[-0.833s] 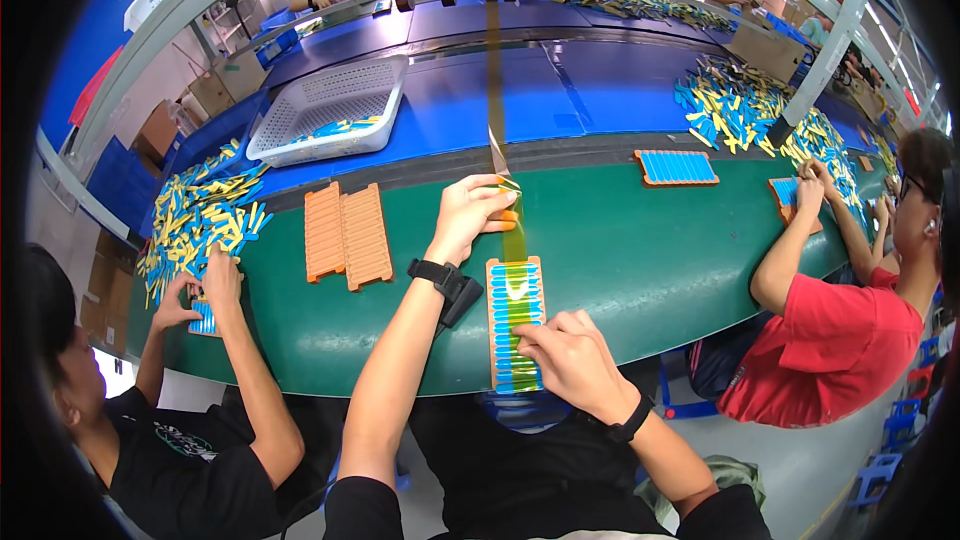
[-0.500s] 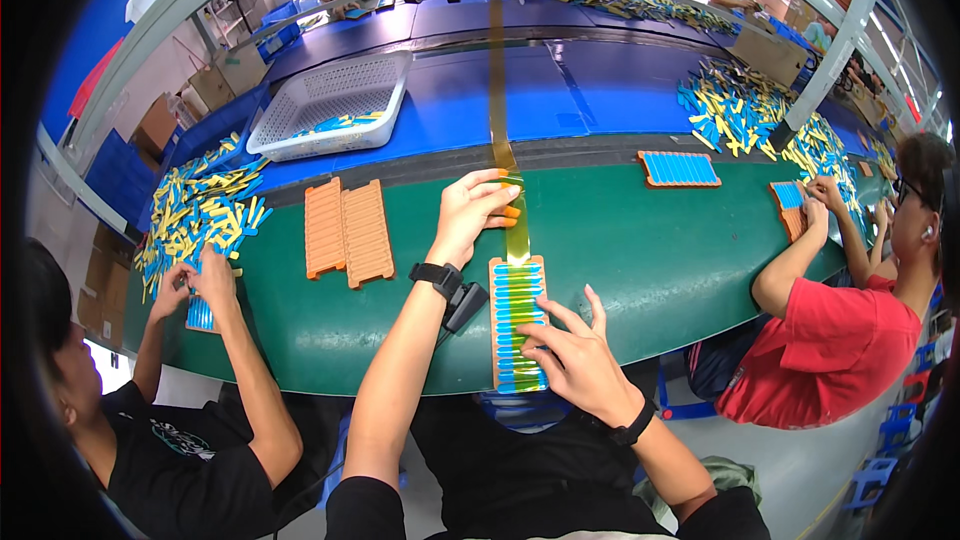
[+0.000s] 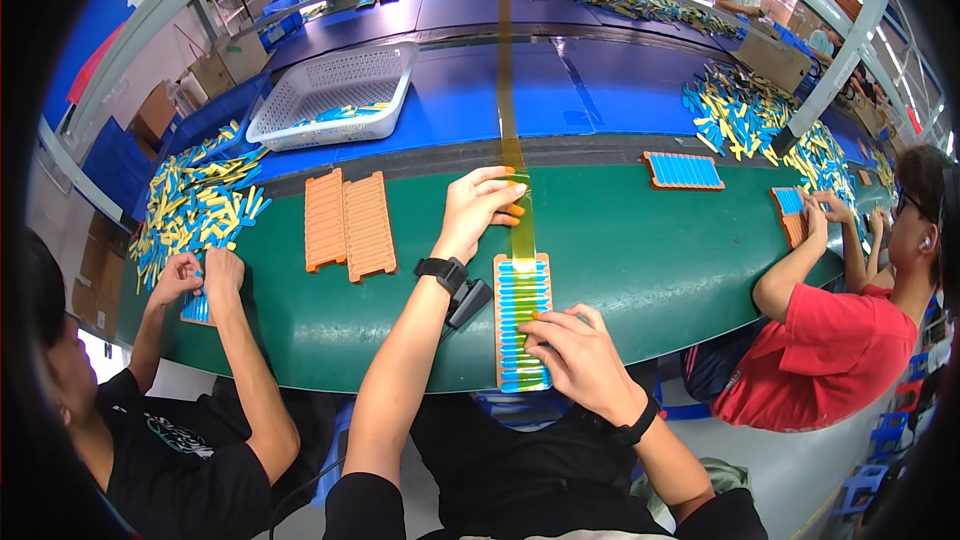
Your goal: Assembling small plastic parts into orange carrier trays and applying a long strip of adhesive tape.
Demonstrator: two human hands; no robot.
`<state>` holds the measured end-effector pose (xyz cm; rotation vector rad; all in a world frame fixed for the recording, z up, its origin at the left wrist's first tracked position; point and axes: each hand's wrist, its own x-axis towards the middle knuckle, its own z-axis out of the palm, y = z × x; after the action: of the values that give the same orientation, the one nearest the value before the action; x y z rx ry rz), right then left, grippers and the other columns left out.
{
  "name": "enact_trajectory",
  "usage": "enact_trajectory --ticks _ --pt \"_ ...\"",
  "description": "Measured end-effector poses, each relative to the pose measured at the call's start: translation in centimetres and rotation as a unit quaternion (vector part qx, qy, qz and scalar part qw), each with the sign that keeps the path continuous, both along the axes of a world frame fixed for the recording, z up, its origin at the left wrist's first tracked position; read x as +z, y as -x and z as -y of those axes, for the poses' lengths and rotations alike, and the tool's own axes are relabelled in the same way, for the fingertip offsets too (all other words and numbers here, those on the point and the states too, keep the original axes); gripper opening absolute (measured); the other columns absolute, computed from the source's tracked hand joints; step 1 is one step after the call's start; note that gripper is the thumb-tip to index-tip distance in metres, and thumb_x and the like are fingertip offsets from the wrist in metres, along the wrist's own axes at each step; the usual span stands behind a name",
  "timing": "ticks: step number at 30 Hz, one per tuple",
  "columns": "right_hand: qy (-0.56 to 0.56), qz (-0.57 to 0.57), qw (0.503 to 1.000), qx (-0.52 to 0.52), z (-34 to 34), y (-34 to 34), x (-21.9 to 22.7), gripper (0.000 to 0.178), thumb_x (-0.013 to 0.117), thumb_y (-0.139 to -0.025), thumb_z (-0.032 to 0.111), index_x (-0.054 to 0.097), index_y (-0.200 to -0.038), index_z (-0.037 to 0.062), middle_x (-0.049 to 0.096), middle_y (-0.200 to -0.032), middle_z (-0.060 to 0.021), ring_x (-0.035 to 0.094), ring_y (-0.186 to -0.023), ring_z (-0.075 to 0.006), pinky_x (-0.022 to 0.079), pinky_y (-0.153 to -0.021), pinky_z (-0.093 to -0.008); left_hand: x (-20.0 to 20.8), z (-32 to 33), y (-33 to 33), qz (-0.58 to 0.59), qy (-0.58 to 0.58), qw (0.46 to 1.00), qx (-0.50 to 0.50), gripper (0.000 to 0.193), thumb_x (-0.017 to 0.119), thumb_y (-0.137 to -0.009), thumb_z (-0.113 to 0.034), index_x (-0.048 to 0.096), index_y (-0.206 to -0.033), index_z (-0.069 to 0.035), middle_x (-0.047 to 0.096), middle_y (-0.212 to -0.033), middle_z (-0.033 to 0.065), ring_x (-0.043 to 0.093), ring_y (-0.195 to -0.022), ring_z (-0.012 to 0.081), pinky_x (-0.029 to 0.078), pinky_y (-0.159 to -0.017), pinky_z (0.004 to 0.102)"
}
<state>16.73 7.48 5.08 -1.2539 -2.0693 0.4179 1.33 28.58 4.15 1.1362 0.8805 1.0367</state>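
An orange ridged tray [image 3: 545,275] lies lengthwise before me on the green table, its grooves filled with blue strips [image 3: 507,325]. Translucent amber tape [image 3: 507,100] comes down from the far rail and runs along the tray's middle, over the strips. My left hand [image 3: 480,210], with orange finger covers, is closed on the tape just beyond the tray's far end. At the tray's right edge, my right hand [image 3: 580,355] rests its bent fingertips on the taped strips, holding nothing; the fingers are slightly apart.
Two orange ridged trays [image 3: 350,225] lie left of my left arm. A white basket [image 3: 345,90] stands behind them. Piles of blue and yellow strips [image 3: 200,205] flank the table. A filled tray [image 3: 685,170] lies at the right. Co-workers [image 3: 820,340] sit on both sides.
My right hand's raised finger has come down, and its fingers are now more bent and closer together on the tape. My left hand keeps its hold on the tape.
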Motion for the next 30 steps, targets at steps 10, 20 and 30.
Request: enact_trajectory --ticks 10,20,30 --pt "0.041 0.043 0.997 -0.048 0.4 0.5 0.9 0.036 0.070 -0.085 0.008 0.065 -0.120 0.0134 0.072 -0.091 0.0075 0.053 -0.118 -0.0246 0.024 -0.104 -0.0547 -0.9 -0.5 0.2 -0.010 0.001 1.000 -0.011 0.046 0.079 -0.086 -0.011 0.058 -0.125 0.004 0.074 -0.100 0.0131 0.073 -0.078 0.0171 0.059 -0.063 0.0254" --pt "0.053 0.046 0.997 -0.039 -1.6 0.7 1.3 0.044 0.069 -0.085 0.006 0.060 -0.128 0.0094 0.072 -0.091 0.0075 0.053 -0.110 -0.0233 0.024 -0.106 -0.0504 -1.0 -0.3 0.4 -0.002 0.000 1.000 -0.012 0.045 0.078 -0.087 -0.010 0.058 -0.124 0.005 0.074 -0.100 0.0142 0.073 -0.079 0.0187 0.060 -0.064 0.0269" --pt "-0.041 0.087 0.994 -0.045 -4.8 0.8 1.1 0.039 0.065 -0.087 0.004 0.056 -0.125 0.0034 0.068 -0.089 -0.0040 0.053 -0.096 -0.0253 0.034 -0.094 -0.0419 -0.9 -0.1 0.0 0.016 -0.003 1.000 -0.008 0.042 0.077 -0.086 -0.008 0.060 -0.123 0.005 0.074 -0.096 0.0124 0.071 -0.073 0.0148 0.060 -0.061 0.0260"
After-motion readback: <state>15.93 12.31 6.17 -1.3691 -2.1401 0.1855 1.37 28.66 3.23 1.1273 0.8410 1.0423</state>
